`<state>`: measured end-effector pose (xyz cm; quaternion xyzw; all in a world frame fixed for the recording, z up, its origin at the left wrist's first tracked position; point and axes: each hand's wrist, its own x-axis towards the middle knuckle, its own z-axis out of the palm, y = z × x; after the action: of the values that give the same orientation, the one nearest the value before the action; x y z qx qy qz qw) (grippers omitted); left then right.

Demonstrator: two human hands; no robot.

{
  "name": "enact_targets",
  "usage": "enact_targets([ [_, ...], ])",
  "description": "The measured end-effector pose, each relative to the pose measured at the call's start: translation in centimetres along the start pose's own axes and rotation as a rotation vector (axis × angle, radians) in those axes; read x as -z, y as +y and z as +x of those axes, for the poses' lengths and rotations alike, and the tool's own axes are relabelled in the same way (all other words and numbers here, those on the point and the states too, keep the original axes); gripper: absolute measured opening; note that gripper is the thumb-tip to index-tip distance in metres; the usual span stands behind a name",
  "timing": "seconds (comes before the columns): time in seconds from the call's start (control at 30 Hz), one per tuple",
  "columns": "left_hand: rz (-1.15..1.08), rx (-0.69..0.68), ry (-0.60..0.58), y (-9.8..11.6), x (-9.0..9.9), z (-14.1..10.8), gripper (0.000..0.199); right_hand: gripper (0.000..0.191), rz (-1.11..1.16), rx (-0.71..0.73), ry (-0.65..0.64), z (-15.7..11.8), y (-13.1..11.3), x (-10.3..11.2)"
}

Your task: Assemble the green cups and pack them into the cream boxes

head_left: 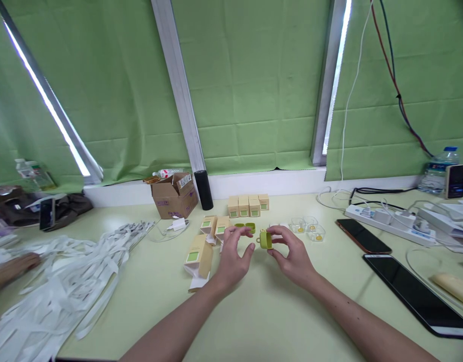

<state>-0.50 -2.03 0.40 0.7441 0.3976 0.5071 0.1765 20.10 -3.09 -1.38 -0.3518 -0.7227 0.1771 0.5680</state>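
Note:
Between thumb and fingers, my right hand [290,251] holds a small olive-green case [265,240] with a ring on its left side. Just left of it is my left hand [234,254], its thumb and fingers apart with nothing between them. Behind my left hand lies another green piece [249,228], partly hidden by the fingers. An opened kraft box [201,254] with a green label lies left of my left hand, and two smaller opened boxes [208,224] are behind it. Clear containers with yellow dots [315,232] sit beyond my right hand.
Closed kraft boxes [243,206] stand at the back, near a black cylinder [204,190] and a cardboard box [174,195]. White straps [73,281] and another person's hand [20,264] are at left. Phones [363,236], a tablet [416,291] and a power strip [390,223] lie right.

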Motion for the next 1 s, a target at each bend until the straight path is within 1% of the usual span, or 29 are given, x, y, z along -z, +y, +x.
enact_targets([
  [0.17,0.024,-0.144,-0.111,0.7,-0.1,-0.4,0.046,0.052,-0.079,0.104,-0.073,-0.2,-0.2,0.2],
  [0.27,0.041,-0.179,-0.145,0.4,-0.2,-0.4,0.048,0.056,-0.159,0.162,-0.098,-0.2,-0.2,0.2],
  [0.4,0.02,-0.201,-0.104,-0.1,-0.4,-0.3,0.043,0.057,-0.216,0.237,-0.101,-0.3,-0.1,0.2],
  [0.53,0.0,-0.206,-0.059,-0.4,-0.4,-0.3,0.041,0.045,-0.257,0.297,-0.085,-0.2,0.0,0.2],
  [0.7,-0.013,-0.21,-0.05,-0.4,-0.3,-0.3,0.04,0.031,-0.33,0.376,-0.091,-0.1,0.0,0.3],
  [1.0,-0.002,-0.258,-0.039,-0.3,-0.2,-0.4,0.039,0.031,-0.375,0.446,-0.08,0.1,-0.5,0.4],
])
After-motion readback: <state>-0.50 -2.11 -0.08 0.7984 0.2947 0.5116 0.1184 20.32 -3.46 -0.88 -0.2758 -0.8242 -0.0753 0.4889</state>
